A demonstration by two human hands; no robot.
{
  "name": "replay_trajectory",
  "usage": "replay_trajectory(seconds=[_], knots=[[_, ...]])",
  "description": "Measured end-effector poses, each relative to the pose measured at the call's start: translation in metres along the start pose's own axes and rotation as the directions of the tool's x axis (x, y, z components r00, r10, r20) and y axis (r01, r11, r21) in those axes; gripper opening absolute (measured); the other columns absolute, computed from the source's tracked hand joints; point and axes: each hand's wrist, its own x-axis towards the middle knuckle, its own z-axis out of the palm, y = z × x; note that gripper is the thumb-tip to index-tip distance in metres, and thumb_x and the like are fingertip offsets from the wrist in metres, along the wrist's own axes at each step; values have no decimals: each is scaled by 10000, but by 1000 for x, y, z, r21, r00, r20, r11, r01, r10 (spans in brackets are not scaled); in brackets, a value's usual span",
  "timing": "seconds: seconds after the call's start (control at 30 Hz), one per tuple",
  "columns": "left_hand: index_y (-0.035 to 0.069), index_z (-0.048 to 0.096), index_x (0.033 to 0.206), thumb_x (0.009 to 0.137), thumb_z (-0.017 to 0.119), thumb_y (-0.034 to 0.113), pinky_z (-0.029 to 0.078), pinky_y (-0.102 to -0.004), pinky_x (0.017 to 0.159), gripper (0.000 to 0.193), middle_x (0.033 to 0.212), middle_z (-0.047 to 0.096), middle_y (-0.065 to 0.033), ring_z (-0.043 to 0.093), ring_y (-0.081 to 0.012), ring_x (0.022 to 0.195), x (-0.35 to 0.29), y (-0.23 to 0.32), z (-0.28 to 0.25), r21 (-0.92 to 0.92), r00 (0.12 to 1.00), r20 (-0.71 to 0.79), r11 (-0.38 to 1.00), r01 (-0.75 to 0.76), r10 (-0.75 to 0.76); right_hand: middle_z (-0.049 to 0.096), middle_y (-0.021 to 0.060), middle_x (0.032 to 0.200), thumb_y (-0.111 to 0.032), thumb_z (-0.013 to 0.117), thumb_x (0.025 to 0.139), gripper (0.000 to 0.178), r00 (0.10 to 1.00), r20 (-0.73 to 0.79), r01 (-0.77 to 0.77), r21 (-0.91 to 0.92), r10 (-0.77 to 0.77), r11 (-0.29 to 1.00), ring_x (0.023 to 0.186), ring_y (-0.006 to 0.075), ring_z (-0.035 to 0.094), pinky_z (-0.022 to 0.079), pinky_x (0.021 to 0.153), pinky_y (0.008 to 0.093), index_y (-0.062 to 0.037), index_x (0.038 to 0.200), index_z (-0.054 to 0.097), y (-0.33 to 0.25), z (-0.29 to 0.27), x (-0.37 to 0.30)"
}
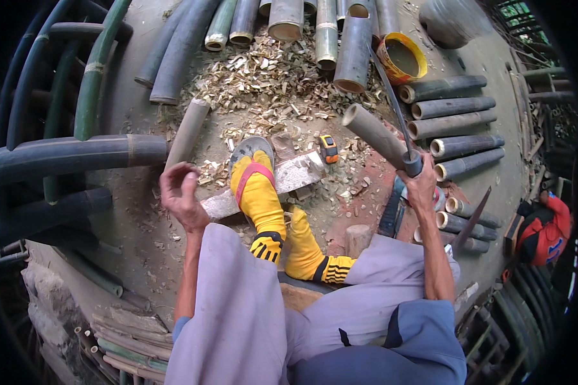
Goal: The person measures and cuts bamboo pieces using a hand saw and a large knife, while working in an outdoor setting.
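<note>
My right hand (pixel 420 183) is closed round the dark handle of a long knife (pixel 392 90), whose narrow, slightly curved blade points away from me. A short bamboo tube (pixel 374 131) runs up to that same hand; whether the fingers also touch it cannot be made out. My left hand (pixel 181 196) is raised at the left, fingers loosely curled and apart, with nothing in it. Just beyond its fingertips is another bamboo tube (pixel 191 131). My foot in a yellow sock and sandal (pixel 260 186) presses on a pale wooden block (pixel 302 174).
Wood chips (pixel 270 77) cover the ground ahead. A yellow-orange tape measure (pixel 328 149) lies by the block. Cut bamboo tubes (pixel 453 109) lie at the right, near a yellow bucket (pixel 401 58). Long bamboo poles (pixel 70 160) jut in from the left. A person in red (pixel 546 231) is far right.
</note>
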Motion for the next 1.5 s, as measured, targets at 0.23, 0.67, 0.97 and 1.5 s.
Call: replay_trajectory(seconds=[0.23, 0.67, 0.97, 1.5], knots=[[-8, 381, 1296, 732, 698, 52, 483, -418, 937, 650, 1104, 610, -170, 618, -252, 1008, -17, 51, 135, -353, 815, 572, 871, 343, -89, 645, 136, 948, -137, 786, 716, 424, 968, -14, 233, 431, -252, 872, 866, 238, 645, 499, 769, 353, -38, 1045, 537, -136, -21, -27], [-17, 397, 1235, 796, 610, 92, 500, -470, 849, 500, 1001, 591, -146, 601, -276, 926, -10, 59, 104, -317, 999, 39, 947, 45, -34, 659, 168, 846, -169, 679, 831, 446, 946, 324, -177, 529, -4, 830, 771, 274, 684, 546, 667, 374, -6, 1174, 444, -126, 25, -104], [-24, 436, 1117, 717, 646, 135, 523, -417, 734, 479, 850, 560, -127, 584, -251, 754, -2, 51, 94, -403, 999, -40, 915, -5, -12, 632, 134, 823, -126, 732, 795, 492, 982, -58, 176, 642, -182, 746, 718, 220, 671, 542, 619, 318, 18, 1159, 435, -159, 20, -95], [11, 456, 1070, 752, 576, 111, 473, -407, 809, 354, 871, 547, -114, 563, -246, 836, 0, 49, 104, -333, 990, 135, 943, 0, 47, 651, 140, 777, -132, 710, 812, 389, 975, 221, -160, 704, 1, 692, 700, 263, 683, 527, 553, 356, 10, 1069, 453, -130, 71, -111]])
